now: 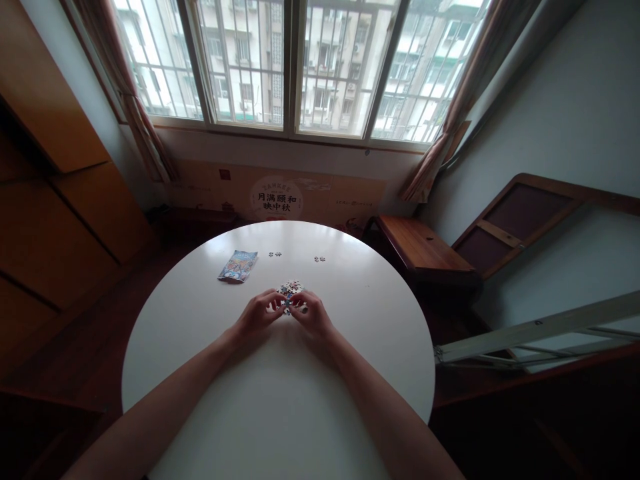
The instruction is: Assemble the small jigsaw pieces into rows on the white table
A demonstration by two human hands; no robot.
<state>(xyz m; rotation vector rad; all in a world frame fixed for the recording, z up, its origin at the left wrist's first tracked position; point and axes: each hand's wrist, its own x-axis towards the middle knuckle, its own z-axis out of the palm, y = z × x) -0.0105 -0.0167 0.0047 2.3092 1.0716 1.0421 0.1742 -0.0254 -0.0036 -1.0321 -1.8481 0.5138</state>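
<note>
Both my hands meet at the middle of a round white table [240, 413]. My left hand [259, 313] and my right hand [311, 315] have their fingers curled and pinched together over small jigsaw pieces [287, 305] held between the fingertips. Just beyond the fingers lies a small heap of colourful puzzle pieces [291, 288]. Which single piece each hand grips is too small to tell apart.
A printed puzzle packet [238, 265] lies at the table's far left. Two tiny groups of loose pieces [275, 254] [319, 259] sit farther back. A wooden bench [420, 245] stands to the right, wooden cabinets [60, 220] to the left, a barred window [295, 67] ahead.
</note>
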